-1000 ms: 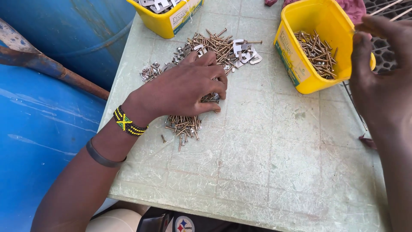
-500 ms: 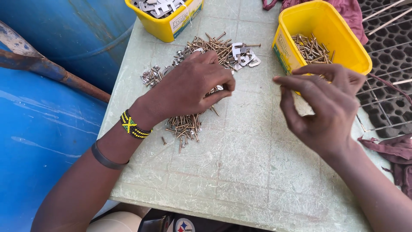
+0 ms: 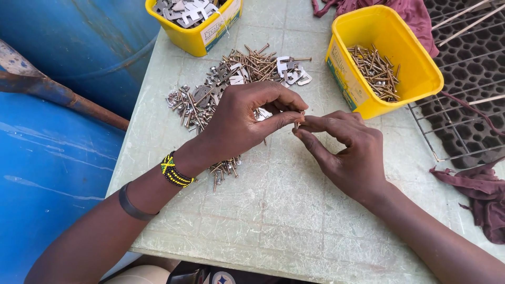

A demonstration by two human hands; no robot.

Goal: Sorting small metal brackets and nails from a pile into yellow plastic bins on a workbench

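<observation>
Blue drums (image 3: 58,152) fill the left of my view, with a rusty bar (image 3: 58,94) leaning across them, and a pale green table (image 3: 294,210) stands against them. Right of the table I see a black mat (image 3: 473,68) with a wire rack (image 3: 463,126) on it, and dark red cloth (image 3: 484,194) draped at the edge.

On the table's far right stands a yellow tub (image 3: 415,79) with brass screws lying inside. A second tub (image 3: 200,31), at the far left, holds flat grey metal plates. Between them, a pile (image 3: 226,84) of mixed screws and plates spreads over the table, trailing toward me under my left wrist.

My left hand (image 3: 242,118) hovers over the near part of that pile, thumb and forefinger pinched together. My right hand (image 3: 347,152) meets it fingertip to fingertip above the table, just in front of the right tub. Both pinches close on one small screw (image 3: 298,122), which stands roughly upright between the fingertips; only a short piece of it shows. A beaded band (image 3: 173,171) and a dark band (image 3: 131,202) circle my left wrist.
</observation>
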